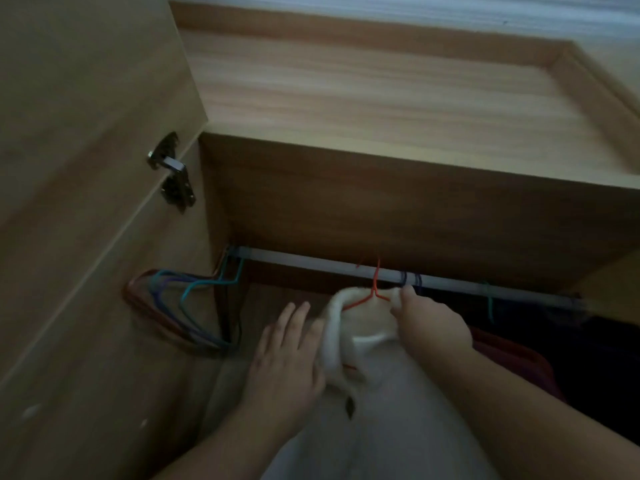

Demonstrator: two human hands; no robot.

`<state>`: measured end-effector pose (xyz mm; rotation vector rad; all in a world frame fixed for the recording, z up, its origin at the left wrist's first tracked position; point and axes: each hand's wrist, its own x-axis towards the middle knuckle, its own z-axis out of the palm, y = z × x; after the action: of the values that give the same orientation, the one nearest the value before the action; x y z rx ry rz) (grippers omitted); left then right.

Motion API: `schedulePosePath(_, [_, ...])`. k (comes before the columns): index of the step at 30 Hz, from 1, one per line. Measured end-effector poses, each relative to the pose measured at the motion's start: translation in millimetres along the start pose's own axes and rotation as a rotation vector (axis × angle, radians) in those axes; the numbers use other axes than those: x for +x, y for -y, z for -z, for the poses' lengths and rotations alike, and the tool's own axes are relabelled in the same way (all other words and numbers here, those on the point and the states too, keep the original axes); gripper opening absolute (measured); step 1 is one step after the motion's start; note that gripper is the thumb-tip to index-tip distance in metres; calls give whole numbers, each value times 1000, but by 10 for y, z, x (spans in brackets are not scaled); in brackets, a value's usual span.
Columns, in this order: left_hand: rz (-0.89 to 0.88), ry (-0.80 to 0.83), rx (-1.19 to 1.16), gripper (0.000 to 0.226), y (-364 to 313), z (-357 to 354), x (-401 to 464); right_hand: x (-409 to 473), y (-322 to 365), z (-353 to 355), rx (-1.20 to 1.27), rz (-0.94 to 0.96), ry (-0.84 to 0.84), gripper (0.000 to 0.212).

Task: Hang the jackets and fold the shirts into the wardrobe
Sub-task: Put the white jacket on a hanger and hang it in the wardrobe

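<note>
Our white jacket hangs on the orange hanger, hooked over the rail running left to right just beyond both hands; our right hand pinches its right shoulder, nearer the rail; our left hand lies flat, fingers straight, against its left side

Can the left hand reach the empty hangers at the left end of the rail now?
Probably yes. The left hand lies open against the white jacket, holding nothing, and nothing visible stands between it and the empty hangers.

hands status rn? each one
Left hand: open, straight fingers resting against the white garment.
Right hand: pinching the white garment's collar at the orange hanger, which hooks on the rail.
</note>
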<state>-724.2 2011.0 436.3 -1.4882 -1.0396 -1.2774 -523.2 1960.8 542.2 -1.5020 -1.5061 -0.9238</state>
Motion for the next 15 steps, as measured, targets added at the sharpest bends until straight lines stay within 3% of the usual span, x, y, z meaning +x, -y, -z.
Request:
schedulePosePath(5, [-69, -55, 28, 61, 84, -343, 289, 361, -43, -178, -41, -15, -78, 25])
schedulePosePath(10, [-126, -52, -7, 62, 84, -576, 240, 511, -154, -407, -67, -13, -62, 40])
schedulePosePath(15, [-103, -25, 1, 63, 47, -673, 294, 570, -200, -492, -91, 58, -117, 32])
